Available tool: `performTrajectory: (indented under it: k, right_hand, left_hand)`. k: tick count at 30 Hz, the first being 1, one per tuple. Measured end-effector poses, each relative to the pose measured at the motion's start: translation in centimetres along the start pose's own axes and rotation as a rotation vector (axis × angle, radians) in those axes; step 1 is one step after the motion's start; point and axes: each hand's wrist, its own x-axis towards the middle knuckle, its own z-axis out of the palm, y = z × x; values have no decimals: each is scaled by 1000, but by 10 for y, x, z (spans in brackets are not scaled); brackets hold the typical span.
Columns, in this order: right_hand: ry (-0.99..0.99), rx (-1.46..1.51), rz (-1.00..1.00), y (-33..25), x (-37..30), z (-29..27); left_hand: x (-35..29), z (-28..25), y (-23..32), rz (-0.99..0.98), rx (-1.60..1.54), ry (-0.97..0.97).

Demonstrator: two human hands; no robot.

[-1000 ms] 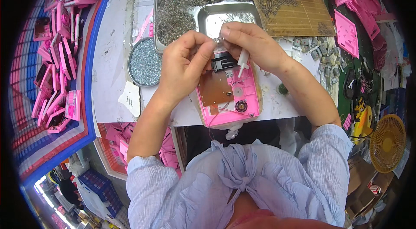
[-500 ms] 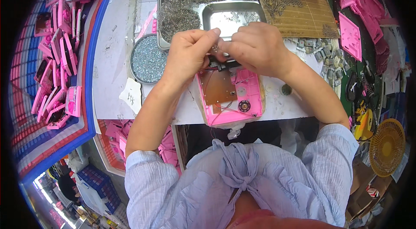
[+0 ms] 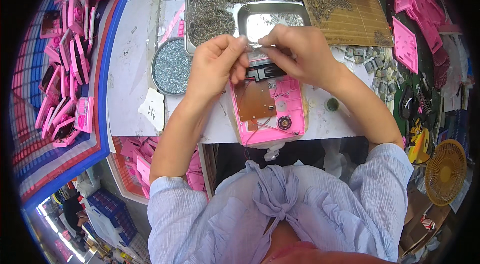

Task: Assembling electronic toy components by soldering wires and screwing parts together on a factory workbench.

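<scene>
The open pink casing [image 3: 270,106] (brown circuit board, thin wires, round speaker) lies flat; left hand [image 3: 216,66] and right hand [image 3: 297,51] pinch its black part [image 3: 267,70].

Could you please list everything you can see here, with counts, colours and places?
Open casing: one, pink, table edge, under both hands.
Board: one, brown, inside casing.
Black part: one, at casing top, between the hands.
Metal tray: one, silver, full of small grey parts, table rear.
Round dish: one, holding silver bits, left of casing.
Mat: one, tan, right rear.
Pink casings: many, stacked far left.
Fan: one, yellow, lower right.
Left hand: on the casing top.
Right hand: on the black part.
</scene>
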Motion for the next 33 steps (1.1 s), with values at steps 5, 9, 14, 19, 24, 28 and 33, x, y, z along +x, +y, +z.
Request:
performTrajectory:
  k: [5, 9, 14, 19, 24, 28, 33]
  right_hand:
    - [21, -296, -445, 5, 6, 3]
    - [-15, -306, -531, -2, 10, 5]
    - [-60, -308, -541, -1, 15, 2]
    - [13, -131, -392, 2, 17, 6]
    - [-40, 187, 47, -3, 16, -2]
    - [-47, 275, 174, -7, 12, -4]
    - [-7, 302, 208, -9, 13, -6]
  left_hand:
    - [7, 8, 8, 121, 366, 114]
    - [11, 11, 7, 137, 303, 105]
    - [17, 3, 0, 119, 218, 59]
    - [7, 7, 13, -96, -165, -41]
    - [-2, -6, 6, -51, -368, -88]
    - [1, -11, -5, 8, -438, -143]
    - [0, -1, -3, 86, -481, -89]
